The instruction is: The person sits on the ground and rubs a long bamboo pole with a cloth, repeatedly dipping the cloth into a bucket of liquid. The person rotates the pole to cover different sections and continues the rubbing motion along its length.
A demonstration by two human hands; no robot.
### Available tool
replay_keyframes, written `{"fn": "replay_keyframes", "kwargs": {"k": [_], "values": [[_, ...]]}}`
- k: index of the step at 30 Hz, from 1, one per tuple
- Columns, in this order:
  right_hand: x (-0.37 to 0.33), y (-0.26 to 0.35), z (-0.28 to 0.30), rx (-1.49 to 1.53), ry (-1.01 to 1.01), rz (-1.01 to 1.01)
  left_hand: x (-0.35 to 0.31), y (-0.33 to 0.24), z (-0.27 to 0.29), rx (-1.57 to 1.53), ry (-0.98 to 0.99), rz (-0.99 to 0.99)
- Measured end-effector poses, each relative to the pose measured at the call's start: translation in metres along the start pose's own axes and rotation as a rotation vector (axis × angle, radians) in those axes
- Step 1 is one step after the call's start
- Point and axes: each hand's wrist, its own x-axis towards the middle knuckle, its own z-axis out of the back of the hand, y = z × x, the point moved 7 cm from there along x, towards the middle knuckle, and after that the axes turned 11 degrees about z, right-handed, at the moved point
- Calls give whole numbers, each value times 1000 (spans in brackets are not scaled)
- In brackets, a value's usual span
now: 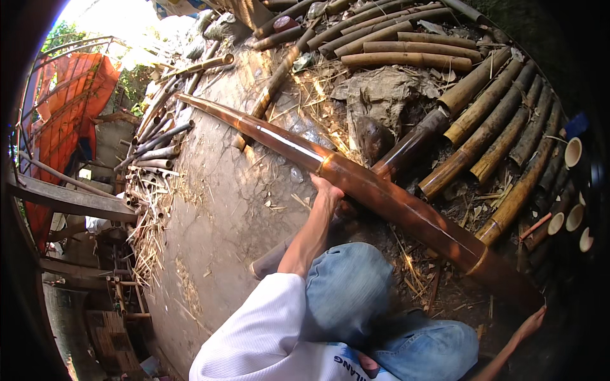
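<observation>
A long, shiny brown bamboo pole [381, 193] runs diagonally from the upper left to the lower right across the concrete ground. My left hand [327, 189] grips it from below near a node, about midway along. At the lower right, my right hand [532, 320] holds the pole's thick near end; the fingers are partly hidden in shadow. My bent knees in blue jeans [356, 292] sit under the pole, and a white sleeve covers my left upper arm.
Stacked bamboo poles [489, 127] lie at the right and along the top. Thinner cut tubes [155, 149] are piled at the left. Dry straw and scraps litter the concrete slab [216, 216]. An orange tarp and wooden frame stand far left.
</observation>
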Motion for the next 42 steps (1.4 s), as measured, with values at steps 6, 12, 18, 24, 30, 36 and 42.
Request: {"fn": "replay_keyframes", "kwargs": {"k": [6, 12, 18, 24, 30, 36, 42], "values": [[10, -26, 18, -121, 41, -1, -11, 16, 4, -89, -112, 11], [-34, -10, 46, -209, -34, -158, -33, 15, -23, -18, -141, 109], [-39, 1, 85, -194, -110, -160, -46, -6, -45, -126, -53, 184], [-94, 50, 41, -333, 41, -257, -28, -81, -45, -39, 28, 105], [-130, 157, -50, -146, 190, -6, 23, -202, -42, -47, 97, -74], [-155, 307, -143, 325, 356, 11, 49, -288, -17, 153, 113, -286], [-159, 408, -228, 788, 380, -40, -5, -210, 30, 916, -128, -412]]}}
